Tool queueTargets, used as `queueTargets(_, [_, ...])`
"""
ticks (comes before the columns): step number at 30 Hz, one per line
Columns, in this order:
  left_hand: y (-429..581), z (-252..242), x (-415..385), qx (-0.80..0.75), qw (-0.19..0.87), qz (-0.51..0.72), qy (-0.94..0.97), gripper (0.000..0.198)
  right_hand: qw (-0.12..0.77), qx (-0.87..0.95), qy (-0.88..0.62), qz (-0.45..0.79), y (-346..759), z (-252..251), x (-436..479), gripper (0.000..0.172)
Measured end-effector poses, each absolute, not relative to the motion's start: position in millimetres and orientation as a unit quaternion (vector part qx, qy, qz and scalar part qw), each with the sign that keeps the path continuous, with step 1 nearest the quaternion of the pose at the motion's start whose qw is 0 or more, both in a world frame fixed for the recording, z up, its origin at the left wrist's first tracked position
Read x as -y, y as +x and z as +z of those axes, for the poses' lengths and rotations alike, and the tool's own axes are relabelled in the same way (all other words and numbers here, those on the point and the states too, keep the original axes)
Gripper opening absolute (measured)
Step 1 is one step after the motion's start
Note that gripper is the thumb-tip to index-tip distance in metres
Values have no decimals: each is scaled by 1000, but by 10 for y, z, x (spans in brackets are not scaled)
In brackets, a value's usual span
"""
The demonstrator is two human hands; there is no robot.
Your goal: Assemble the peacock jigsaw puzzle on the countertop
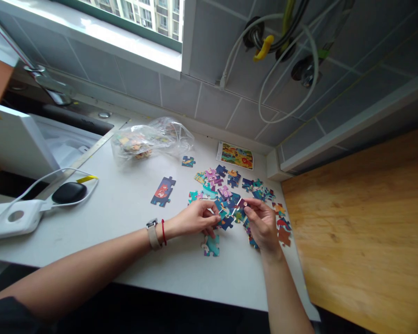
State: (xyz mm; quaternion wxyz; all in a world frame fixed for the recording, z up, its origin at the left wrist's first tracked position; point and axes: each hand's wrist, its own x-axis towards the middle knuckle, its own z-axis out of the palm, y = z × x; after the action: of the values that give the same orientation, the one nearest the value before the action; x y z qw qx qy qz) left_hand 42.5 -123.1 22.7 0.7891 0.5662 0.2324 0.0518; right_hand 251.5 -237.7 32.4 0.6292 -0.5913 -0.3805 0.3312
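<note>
Several colourful jigsaw pieces (230, 185) lie scattered on the white counter (132, 218). My left hand (195, 218), with a watch and red string at the wrist, has its fingers curled onto a blue piece (225, 221) at the cluster's near edge. My right hand (263, 221) pinches a small puzzle piece (242, 204) between thumb and forefinger, close to the left fingertips. A joined pair of pieces (163, 191) lies apart on the left, and a single teal piece (211, 246) sits below my left hand.
A clear plastic bag (149, 139) of more pieces and a picture card (235, 155) lie at the back. A black case (68, 192), a white device (14, 218) and a cable sit left. A sink (66, 139) is far left; a wooden surface (362, 222) adjoins on the right.
</note>
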Motion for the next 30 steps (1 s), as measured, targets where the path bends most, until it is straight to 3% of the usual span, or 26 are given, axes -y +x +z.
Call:
queueTargets(3, [427,220,1225,-226,800,61,552,53,596,434,-537,409,2628,437,2477,14])
queueTargets(6, [433,212,1180,-226,833,85,497,61,433,548,-506,507,2693,559,2535,15])
queueTargets(9, [439,210,1131,-239,854,136,442,62,338,591,-569,461,2674,575,2502,17])
queueTargets(14, [457,184,1138,-253,834,192,451,58,439,506,-641,376,2532,379,2384,28])
queueTargets(20, [432,155,1241,-221,778,120,576,49,542,439,-627,347,2474,353,2371,27])
queueTargets(25, [358,230,1348,-39,559,89,823,24,759,212,-588,183,2802,471,2404,36])
queueTargets(27, [337,266,1376,5,493,99,864,14,791,173,-564,162,2923,492,2416,37])
queueTargets(30, [304,312,1357,29,483,113,868,14,799,160,-550,185,2987,492,2423,36])
